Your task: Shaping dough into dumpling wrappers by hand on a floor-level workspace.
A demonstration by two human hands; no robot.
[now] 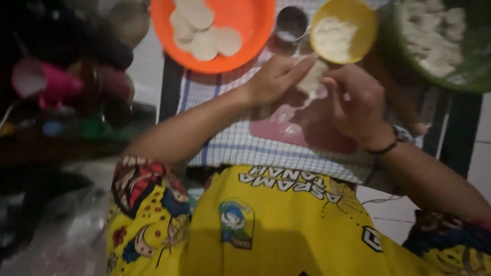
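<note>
Both hands, left hand [273, 76] and right hand [353, 99], pinch one dough wrapper [313, 77], several flat rounds [204, 28] waiting in the orange plate [250, 30], many finished in the green bowl [460, 76].

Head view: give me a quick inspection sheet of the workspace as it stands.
Surface: checked cloth with a pink sheet on it.
Job's things: pale dough piece held between left hand and right hand.
Clutter: orange bowl with flat dough rounds; yellow bowl of white flour; green bowl of pale lumps; small metal cup; pink cup on the dark left side.
Grippers: both hands pinch the dough.
Cables: nothing seen.
Surroundings: white tiled floor; left side too dark to tell.
</note>
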